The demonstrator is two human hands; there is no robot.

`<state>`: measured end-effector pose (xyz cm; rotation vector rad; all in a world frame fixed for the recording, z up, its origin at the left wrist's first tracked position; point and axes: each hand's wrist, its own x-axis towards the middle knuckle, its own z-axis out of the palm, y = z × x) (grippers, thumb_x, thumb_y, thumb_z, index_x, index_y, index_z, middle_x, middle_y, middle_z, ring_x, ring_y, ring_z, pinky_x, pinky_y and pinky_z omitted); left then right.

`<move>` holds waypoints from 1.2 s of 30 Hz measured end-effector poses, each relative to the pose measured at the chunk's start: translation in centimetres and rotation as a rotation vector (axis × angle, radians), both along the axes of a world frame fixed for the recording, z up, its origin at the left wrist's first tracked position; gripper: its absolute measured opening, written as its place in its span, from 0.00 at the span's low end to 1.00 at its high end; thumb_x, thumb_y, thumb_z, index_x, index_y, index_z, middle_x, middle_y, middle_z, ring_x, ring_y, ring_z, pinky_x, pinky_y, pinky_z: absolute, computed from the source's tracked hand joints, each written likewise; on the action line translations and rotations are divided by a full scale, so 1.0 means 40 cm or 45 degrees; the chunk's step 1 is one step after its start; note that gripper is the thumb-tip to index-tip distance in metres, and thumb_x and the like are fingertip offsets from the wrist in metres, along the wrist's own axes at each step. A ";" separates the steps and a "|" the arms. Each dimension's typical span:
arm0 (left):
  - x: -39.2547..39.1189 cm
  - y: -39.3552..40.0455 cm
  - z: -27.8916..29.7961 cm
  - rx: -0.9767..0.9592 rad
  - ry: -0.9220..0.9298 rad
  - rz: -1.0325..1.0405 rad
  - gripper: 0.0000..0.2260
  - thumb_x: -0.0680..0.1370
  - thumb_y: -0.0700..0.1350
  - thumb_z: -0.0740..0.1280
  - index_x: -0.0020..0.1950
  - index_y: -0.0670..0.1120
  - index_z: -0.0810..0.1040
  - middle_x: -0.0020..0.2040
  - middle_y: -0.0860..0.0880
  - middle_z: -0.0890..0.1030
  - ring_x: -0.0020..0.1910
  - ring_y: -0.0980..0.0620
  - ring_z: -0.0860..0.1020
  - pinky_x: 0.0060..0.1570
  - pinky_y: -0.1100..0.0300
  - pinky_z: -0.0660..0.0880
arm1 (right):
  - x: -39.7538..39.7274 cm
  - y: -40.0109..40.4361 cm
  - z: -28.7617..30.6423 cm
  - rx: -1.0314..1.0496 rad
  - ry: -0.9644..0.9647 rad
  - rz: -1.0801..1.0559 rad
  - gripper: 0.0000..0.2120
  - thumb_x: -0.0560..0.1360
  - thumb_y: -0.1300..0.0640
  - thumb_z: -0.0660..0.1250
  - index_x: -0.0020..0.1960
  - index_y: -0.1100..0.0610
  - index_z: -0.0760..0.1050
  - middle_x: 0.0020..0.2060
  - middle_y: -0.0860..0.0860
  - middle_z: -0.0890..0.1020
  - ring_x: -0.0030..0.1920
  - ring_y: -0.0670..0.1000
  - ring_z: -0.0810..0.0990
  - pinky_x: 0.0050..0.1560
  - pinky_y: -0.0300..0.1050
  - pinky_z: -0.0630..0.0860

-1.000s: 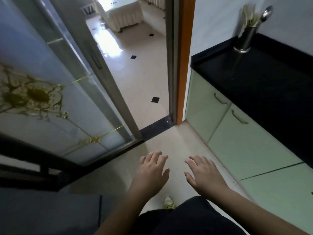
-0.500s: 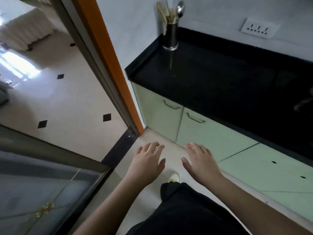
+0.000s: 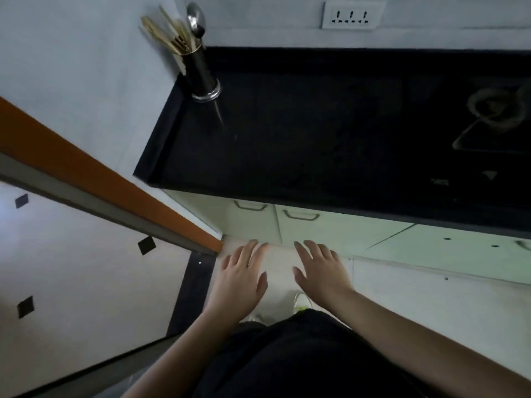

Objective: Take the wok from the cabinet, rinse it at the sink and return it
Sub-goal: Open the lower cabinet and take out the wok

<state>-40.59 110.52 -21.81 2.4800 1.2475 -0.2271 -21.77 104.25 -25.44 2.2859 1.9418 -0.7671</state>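
Pale green cabinet doors (image 3: 330, 231) with metal handles (image 3: 300, 216) run under a black counter (image 3: 301, 139); all the doors I see are closed. No wok and no sink are in view. My left hand (image 3: 240, 280) and my right hand (image 3: 321, 272) hover side by side, palms down, fingers straight and spread, in front of the cabinet's lower edge. Neither hand touches or holds anything.
A steel holder (image 3: 201, 76) with chopsticks and a spoon stands at the counter's back left corner. A stove burner (image 3: 494, 110) shows at the right. An orange door frame (image 3: 109, 179) and a tiled doorway lie to my left. A wall socket (image 3: 349, 15) sits above.
My view has swung right, from the glass door and doorway to face the counter and cabinets. Both hands stay held out flat and empty.
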 end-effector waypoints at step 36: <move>0.032 0.324 -0.413 0.028 0.032 -0.232 0.25 0.76 0.48 0.63 0.72 0.43 0.67 0.66 0.45 0.75 0.66 0.46 0.71 0.69 0.53 0.66 | -0.098 0.205 -0.309 0.028 -0.036 -0.640 0.25 0.81 0.45 0.58 0.72 0.58 0.66 0.70 0.53 0.71 0.74 0.54 0.63 0.76 0.48 0.52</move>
